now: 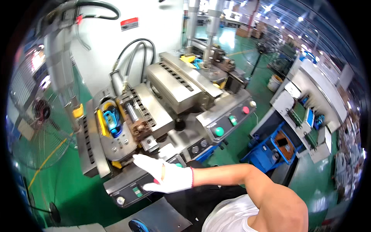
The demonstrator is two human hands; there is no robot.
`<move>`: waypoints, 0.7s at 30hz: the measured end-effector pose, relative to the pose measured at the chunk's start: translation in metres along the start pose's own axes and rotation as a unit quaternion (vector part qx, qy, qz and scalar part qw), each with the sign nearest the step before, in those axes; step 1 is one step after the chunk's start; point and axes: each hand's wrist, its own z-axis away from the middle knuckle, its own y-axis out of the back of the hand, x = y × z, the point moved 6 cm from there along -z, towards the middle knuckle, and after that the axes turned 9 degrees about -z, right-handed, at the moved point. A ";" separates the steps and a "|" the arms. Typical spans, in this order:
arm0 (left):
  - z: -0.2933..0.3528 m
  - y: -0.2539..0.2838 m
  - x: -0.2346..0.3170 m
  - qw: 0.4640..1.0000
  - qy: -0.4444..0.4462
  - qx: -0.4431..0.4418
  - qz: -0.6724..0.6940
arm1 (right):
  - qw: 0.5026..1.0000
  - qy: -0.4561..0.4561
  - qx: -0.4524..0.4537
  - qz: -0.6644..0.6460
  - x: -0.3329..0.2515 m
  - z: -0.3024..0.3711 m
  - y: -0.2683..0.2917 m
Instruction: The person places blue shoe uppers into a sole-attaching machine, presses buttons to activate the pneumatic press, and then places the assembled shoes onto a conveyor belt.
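My right hand [172, 179], in a white glove with a red cuff edge, reaches in from the right over a grey control panel [127, 190]. Its fingers are stretched out and the thumb stands apart; no object shows in it. Whether it touches the panel's buttons I cannot tell. Just beyond the fingertips is a metal fixture plate [119, 146] on the machine. A blue looped piece [112, 120] lies in that fixture beside a yellow part [101, 123]. My left hand is not in view.
A second control panel [226, 120] with coloured buttons sits to the right, below a steel block [174, 87]. A fan [40, 112] stands at left. A blue cart [262, 156] is at right. A grey tabletop [170, 216] lies near me.
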 end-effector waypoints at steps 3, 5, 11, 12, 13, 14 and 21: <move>-0.029 -0.003 0.008 0.991 -0.122 -0.046 0.032 | 0.985 -0.097 -0.002 0.141 0.057 0.098 -0.011; -0.045 -0.010 0.019 0.995 -0.062 -0.077 0.031 | 0.957 -0.056 -0.062 0.279 0.131 0.151 -0.038; -0.077 0.039 0.140 0.994 -0.101 0.020 0.027 | 0.988 -0.138 -0.022 -0.063 0.035 0.159 -0.004; -0.083 0.041 0.178 0.986 -0.152 0.046 0.050 | 0.978 -0.171 -0.059 -0.107 0.014 0.182 0.005; -0.086 0.048 0.230 0.978 -0.172 0.054 0.108 | 0.962 -0.207 -0.096 -0.149 -0.004 0.211 0.014; -0.090 0.043 0.271 0.971 -0.193 0.044 0.135 | 0.956 -0.220 -0.099 -0.167 -0.010 0.243 0.016; -0.066 0.008 0.570 0.813 -0.502 -0.035 0.294 | 0.916 -0.281 0.285 -0.041 -0.020 0.368 0.095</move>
